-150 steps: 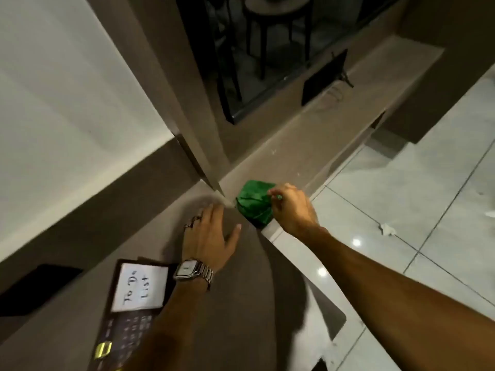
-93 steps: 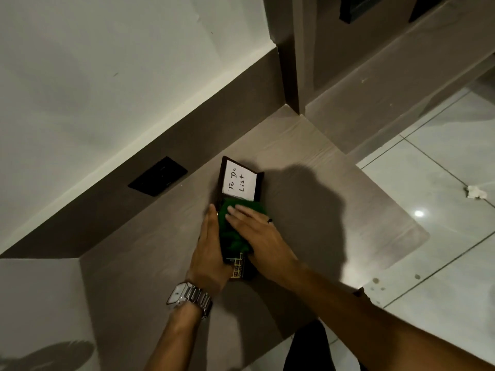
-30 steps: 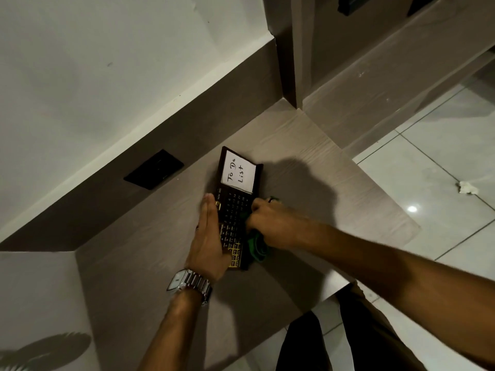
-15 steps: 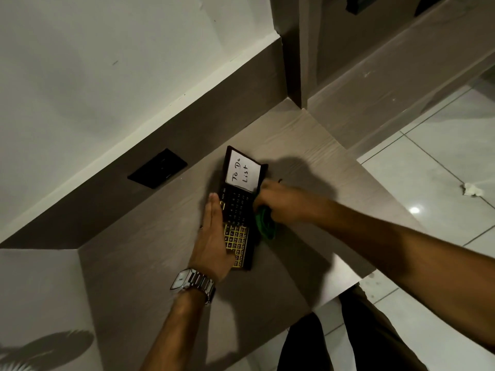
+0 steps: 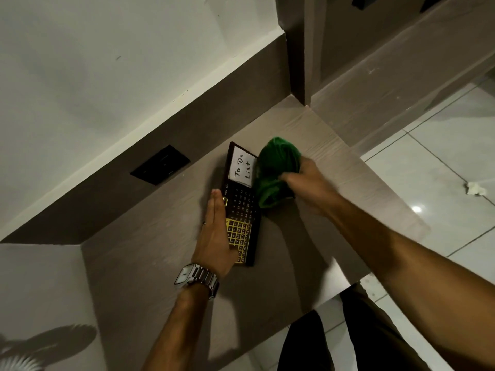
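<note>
A dark calendar board (image 5: 242,207) with a white "To Do List" card lies flat on the grey wooden desk (image 5: 150,263). My left hand (image 5: 217,234) lies along the board's left edge with straight fingers, a metal watch on the wrist. My right hand (image 5: 308,183) grips a bunched green cloth (image 5: 276,170) at the board's upper right edge, beside the white card.
A black wall socket (image 5: 160,164) sits on the brown back panel left of the board. A vertical partition (image 5: 297,49) rises at the desk's far corner. The tiled floor (image 5: 442,170) to the right holds a crumpled paper scrap (image 5: 475,188). My dark trousers (image 5: 348,336) show below the desk edge.
My right hand has slid the green cloth up along the board's right side, from beside the keys to beside the white card. My left hand stays along the left edge.
</note>
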`<state>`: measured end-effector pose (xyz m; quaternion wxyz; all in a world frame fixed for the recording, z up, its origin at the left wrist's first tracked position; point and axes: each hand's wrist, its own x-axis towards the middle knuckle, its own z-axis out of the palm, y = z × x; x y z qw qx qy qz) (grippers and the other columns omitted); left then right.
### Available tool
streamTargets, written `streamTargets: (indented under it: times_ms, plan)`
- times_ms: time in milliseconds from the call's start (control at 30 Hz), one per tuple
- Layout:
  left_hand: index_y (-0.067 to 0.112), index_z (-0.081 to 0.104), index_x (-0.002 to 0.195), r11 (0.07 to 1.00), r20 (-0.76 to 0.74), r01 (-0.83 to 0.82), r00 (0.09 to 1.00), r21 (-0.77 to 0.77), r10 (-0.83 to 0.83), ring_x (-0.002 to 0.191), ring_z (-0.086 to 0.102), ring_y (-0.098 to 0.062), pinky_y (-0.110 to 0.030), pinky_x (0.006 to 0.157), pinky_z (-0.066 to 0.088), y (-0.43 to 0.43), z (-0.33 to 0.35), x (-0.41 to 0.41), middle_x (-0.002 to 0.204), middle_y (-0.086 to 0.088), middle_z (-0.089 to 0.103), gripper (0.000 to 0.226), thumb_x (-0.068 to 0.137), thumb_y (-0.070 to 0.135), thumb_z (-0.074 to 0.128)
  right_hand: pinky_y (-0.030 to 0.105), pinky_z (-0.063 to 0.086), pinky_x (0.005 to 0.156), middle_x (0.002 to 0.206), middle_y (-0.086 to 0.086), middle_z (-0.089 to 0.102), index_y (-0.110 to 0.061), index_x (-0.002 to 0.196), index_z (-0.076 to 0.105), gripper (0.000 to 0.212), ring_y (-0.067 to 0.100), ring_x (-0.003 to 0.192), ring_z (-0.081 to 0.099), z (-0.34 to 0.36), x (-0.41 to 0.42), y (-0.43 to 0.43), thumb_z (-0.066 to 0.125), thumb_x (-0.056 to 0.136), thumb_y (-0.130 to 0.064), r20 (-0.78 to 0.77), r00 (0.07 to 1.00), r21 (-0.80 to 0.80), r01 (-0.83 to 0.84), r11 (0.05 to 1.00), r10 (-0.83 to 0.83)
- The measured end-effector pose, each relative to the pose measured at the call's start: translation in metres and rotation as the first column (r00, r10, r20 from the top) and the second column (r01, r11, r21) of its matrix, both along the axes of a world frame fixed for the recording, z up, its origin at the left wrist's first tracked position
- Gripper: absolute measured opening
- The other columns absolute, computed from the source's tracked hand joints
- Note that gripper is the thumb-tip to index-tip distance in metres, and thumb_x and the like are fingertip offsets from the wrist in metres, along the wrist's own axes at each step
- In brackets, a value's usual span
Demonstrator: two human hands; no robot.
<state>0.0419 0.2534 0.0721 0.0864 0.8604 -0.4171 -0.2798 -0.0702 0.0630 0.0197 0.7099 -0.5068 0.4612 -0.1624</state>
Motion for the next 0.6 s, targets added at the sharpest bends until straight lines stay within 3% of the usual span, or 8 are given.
streamTargets:
  times_ms: [67,167,267,333,433,500,533,600]
  plan:
    - [0.033,-0.029,0.134,1.0,-0.002,-0.002,1.0,-0.002,0.002,0.149,0.008,-0.027,-0.054,0.107,0.041,-0.001,0.001,-0.001,0.159,0.004,-0.021,0.126,0.068,-0.002,0.073,0.031,0.058,0.065,0.091,0.011,0.07,-0.006,0.105,0.065,0.024,0.022,0.08,0.069,-0.012,0.003,0.015,0.06,0.081,-0.006,-0.229,0.972,-0.169,-0.087,0.982,0.047]
    - [0.035,-0.03,0.133,1.0,0.002,-0.005,1.0,-0.007,0.005,0.149,0.007,-0.027,-0.053,0.108,0.04,-0.002,0.003,-0.001,0.159,0.005,-0.021,0.128,0.068,-0.003,0.073,0.024,0.054,0.054,0.091,0.011,0.07,-0.006,0.105,0.065,0.025,0.02,0.076,0.069,-0.023,0.002,0.034,0.063,0.081,-0.008,-0.305,0.908,-0.078,-0.325,0.943,0.288]
    - [0.033,-0.03,0.134,1.0,0.004,0.006,1.0,-0.004,-0.006,0.149,0.003,-0.024,-0.053,0.109,0.039,-0.001,0.002,-0.001,0.154,0.011,-0.026,0.127,0.068,-0.002,0.073,0.015,0.05,0.043,0.081,0.004,0.068,-0.007,0.111,0.065,0.03,0.008,0.06,0.067,-0.023,0.002,0.015,0.063,0.081,-0.006,-0.175,0.984,0.005,-0.03,1.0,0.03]
    - [0.033,-0.03,0.134,1.0,0.008,0.01,1.0,-0.001,-0.01,0.149,-0.001,-0.023,-0.053,0.109,0.039,-0.001,0.001,0.0,0.151,0.013,-0.028,0.127,0.068,-0.002,0.073,0.02,0.055,0.052,0.084,0.006,0.069,-0.004,0.113,0.063,0.03,0.01,0.064,0.07,-0.024,0.004,0.007,0.061,0.083,-0.006,-0.111,0.982,0.034,0.159,0.987,-0.154]
    - [0.034,-0.03,0.134,1.0,0.005,0.006,1.0,0.005,-0.006,0.149,-0.002,-0.023,-0.053,0.108,0.04,-0.001,0.0,0.001,0.153,0.012,-0.027,0.128,0.068,-0.002,0.073,0.029,0.053,0.067,0.093,0.013,0.069,0.001,0.106,0.065,0.027,0.024,0.083,0.069,-0.031,0.002,0.03,0.063,0.083,-0.012,-0.32,0.944,-0.166,-0.14,0.976,0.081]
    - [0.034,-0.029,0.136,1.0,0.0,0.0,1.0,0.008,0.0,0.149,0.003,-0.025,-0.054,0.106,0.042,-0.001,0.001,0.0,0.154,0.012,-0.026,0.129,0.067,-0.002,0.074,0.028,0.052,0.064,0.086,0.011,0.067,-0.001,0.101,0.066,0.023,0.025,0.081,0.068,-0.033,-0.006,0.046,0.063,0.081,-0.012,-0.391,0.873,-0.16,-0.376,0.912,0.291]
    - [0.033,-0.029,0.137,1.0,-0.002,-0.004,1.0,0.007,0.004,0.149,0.007,-0.027,-0.054,0.104,0.043,-0.001,0.001,0.0,0.156,0.01,-0.025,0.129,0.067,-0.002,0.074,0.025,0.051,0.059,0.084,0.01,0.067,-0.001,0.099,0.067,0.022,0.024,0.076,0.068,-0.033,-0.009,0.044,0.063,0.08,-0.012,-0.376,0.871,-0.146,-0.394,0.907,0.317]
    - [0.031,-0.028,0.139,1.0,-0.003,-0.004,1.0,0.006,0.004,0.148,0.009,-0.028,-0.054,0.104,0.044,-0.001,0.002,0.0,0.159,0.006,-0.022,0.129,0.067,-0.002,0.074,0.02,0.048,0.05,0.085,0.009,0.066,-0.001,0.101,0.065,0.023,0.019,0.071,0.065,-0.03,-0.005,0.023,0.063,0.081,-0.013,-0.351,0.926,-0.217,-0.223,0.95,0.137]
